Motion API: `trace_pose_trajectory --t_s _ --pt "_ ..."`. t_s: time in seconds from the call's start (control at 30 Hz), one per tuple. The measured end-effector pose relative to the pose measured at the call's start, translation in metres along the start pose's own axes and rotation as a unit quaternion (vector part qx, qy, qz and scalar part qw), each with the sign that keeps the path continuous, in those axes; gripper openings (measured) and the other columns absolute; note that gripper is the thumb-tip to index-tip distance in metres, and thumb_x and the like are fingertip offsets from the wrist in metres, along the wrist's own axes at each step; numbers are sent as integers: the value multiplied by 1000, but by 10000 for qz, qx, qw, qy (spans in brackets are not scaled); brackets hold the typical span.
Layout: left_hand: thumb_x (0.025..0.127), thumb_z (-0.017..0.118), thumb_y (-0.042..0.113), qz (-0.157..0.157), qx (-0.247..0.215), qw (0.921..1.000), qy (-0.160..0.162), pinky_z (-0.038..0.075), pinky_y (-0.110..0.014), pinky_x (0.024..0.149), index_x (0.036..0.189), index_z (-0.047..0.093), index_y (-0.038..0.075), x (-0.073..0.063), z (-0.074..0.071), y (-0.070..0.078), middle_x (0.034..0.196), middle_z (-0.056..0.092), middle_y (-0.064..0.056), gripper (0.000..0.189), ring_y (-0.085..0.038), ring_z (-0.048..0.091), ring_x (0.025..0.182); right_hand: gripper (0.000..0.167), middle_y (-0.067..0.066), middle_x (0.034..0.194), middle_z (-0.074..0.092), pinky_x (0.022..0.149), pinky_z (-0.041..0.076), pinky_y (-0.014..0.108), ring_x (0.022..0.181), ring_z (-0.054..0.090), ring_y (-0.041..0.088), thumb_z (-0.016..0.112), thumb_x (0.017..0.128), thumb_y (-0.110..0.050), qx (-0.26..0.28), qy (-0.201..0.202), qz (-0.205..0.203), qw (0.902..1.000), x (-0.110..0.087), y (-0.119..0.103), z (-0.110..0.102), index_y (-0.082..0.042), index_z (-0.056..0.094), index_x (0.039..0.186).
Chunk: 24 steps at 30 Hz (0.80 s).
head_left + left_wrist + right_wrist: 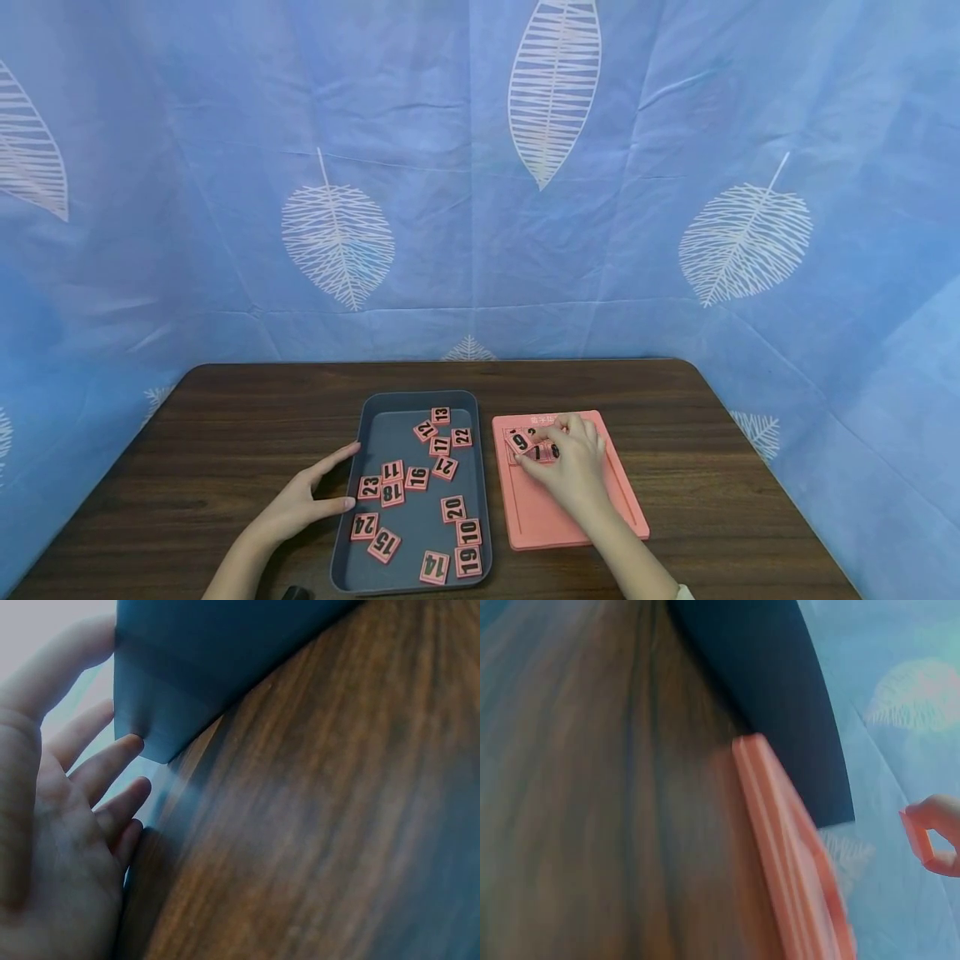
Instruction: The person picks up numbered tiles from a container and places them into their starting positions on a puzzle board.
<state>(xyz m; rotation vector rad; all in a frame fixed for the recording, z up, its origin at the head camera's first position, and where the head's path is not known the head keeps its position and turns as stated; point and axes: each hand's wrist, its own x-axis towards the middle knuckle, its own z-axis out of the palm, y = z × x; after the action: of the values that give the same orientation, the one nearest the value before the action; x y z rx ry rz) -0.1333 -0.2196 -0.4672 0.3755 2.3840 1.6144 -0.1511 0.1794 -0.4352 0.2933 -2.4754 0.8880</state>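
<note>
My right hand (573, 467) is over the pink puzzle board (555, 525), pinching a pink number tile (519, 442) between thumb and fingers; its black digit looks like a 9. In the right wrist view the tile (916, 836) shows edge-on between the fingertips, above the board's raised rim. Tiles 7 (537, 452) and 8 (555, 451) lie in the board's upper part, where the hand hides some others. Against the left side of the dark grey tray (347, 533) rests my left hand (296, 504), thumb and fingers spread and extended.
Several loose number tiles, 10 to 24, are scattered in the tray, among them tile 16 (417, 477) and tile 14 (434, 567). Tray and board stand side by side on a brown wooden table (255, 417). A small black object (296, 592) sits at the near edge.
</note>
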Motion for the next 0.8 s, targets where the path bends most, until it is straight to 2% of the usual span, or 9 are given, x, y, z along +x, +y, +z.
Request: trace_pose_trajectory --t_s 0.13,0.43,0.8 --pt "88 70 18 7 39 10000 18 18 -72 99 151 34 16 -1 0 1 155 23 -16 72 -47 14 139 28 -1 91 45 75 23 46 88 39 27 92 60 -25 -193 38 124 9997 -3 14 -7 -19 71 76" --pt "88 71 19 -49 106 9999 32 18 -72 99 151 34 18 0 1 1 154 24 -16 73 -48 14 138 26 4 94 49 83 24 51 96 40 32 90 63 -27 -418 100 491 9979 -8 37 -20 -16 71 77" --pt "87 72 21 -118 127 9998 46 20 -71 100 151 35 19 -1 0 4 154 24 -16 73 -47 14 139 25 7 98 50 76 23 49 94 38 30 86 69 -30 -706 -29 1120 9912 -18 59 -29 -14 72 82"
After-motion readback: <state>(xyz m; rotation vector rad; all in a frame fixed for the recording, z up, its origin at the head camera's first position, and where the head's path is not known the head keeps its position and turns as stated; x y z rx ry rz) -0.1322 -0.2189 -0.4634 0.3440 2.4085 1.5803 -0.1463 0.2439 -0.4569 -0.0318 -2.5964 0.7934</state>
